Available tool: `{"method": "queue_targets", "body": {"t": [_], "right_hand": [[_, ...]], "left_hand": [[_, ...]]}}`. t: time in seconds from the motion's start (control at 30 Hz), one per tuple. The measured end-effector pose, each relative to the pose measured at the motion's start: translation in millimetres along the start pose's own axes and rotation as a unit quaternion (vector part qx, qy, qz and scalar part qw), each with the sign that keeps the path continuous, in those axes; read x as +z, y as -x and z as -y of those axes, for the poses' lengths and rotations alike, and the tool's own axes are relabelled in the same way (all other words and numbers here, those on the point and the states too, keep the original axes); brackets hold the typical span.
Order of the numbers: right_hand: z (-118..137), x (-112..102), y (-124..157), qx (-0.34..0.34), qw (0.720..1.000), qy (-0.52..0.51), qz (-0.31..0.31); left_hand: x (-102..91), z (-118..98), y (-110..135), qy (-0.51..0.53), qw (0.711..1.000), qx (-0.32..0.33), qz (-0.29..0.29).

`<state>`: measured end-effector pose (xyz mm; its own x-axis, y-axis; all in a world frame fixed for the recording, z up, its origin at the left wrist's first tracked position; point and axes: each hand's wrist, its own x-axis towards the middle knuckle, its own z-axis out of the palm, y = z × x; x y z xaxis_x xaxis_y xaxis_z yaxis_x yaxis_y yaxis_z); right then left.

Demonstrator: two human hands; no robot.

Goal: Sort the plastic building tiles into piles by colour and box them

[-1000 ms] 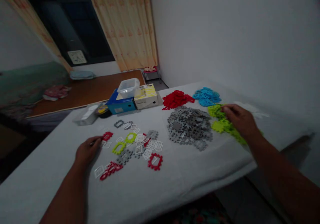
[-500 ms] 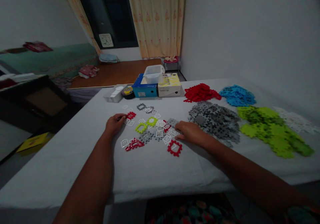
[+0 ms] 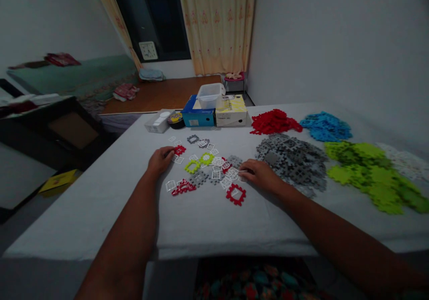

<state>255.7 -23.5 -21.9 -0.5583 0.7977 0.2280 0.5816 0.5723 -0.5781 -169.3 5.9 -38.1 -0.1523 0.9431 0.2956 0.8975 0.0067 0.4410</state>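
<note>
Small square plastic frames, red, green, grey and white, lie scattered on a white table (image 3: 214, 219). My left hand (image 3: 161, 160) rests curled at the scatter's left edge, its fingertips by a small red frame (image 3: 179, 150) and a white one. My right hand (image 3: 259, 175) lies at the right edge with its fingers bunched on white pieces (image 3: 231, 174); what they hold, if anything, is hidden. A red frame (image 3: 236, 194) lies just in front of it. Two green frames (image 3: 192, 166) sit between my hands.
Behind and right are piles of red (image 3: 273, 122), blue (image 3: 325, 126), grey (image 3: 295, 159), green (image 3: 372, 175) and white pieces (image 3: 407, 162). A blue box (image 3: 197, 116), a yellow box (image 3: 231, 111) and a clear tub (image 3: 209, 95) stand at the back. A wall runs along the right.
My right hand left the green pile and came to the right edge of the scattered frames. The view swung left and steadied. My left hand stayed by the red frame.
</note>
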Motion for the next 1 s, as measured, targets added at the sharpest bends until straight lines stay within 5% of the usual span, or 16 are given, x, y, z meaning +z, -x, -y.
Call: {"method": "queue_targets", "body": {"t": [0.3, 0.47, 0.63, 0.77, 0.9, 1.0], "right_hand": [[-1, -4, -3, -0.024, 0.994, -0.041, -0.096], [10, -20, 7, 0.007, 0.984, -0.115, -0.135], [4, -65, 48, 0.047, 0.979, -0.108, -0.167], [-64, -126, 96, 0.123, 0.944, -0.05, -0.301], [-165, -202, 167, 0.284, 0.815, 0.043, -0.504], [-224, -241, 211, 0.395, 0.735, 0.095, -0.542]], "left_hand": [[2.1, -42, 10, 0.155, 0.982, 0.016, 0.102], [-4.0, -37, 11, 0.148, 0.988, -0.048, 0.013], [-10.6, -34, 10, 0.12, 0.99, -0.069, -0.005], [-12.7, -31, 7, 0.087, 0.992, -0.093, -0.005], [-10.2, -15, -5, 0.071, 0.992, -0.103, 0.009], [-8.5, -8, -13, 0.041, 0.993, -0.112, 0.01]]}}
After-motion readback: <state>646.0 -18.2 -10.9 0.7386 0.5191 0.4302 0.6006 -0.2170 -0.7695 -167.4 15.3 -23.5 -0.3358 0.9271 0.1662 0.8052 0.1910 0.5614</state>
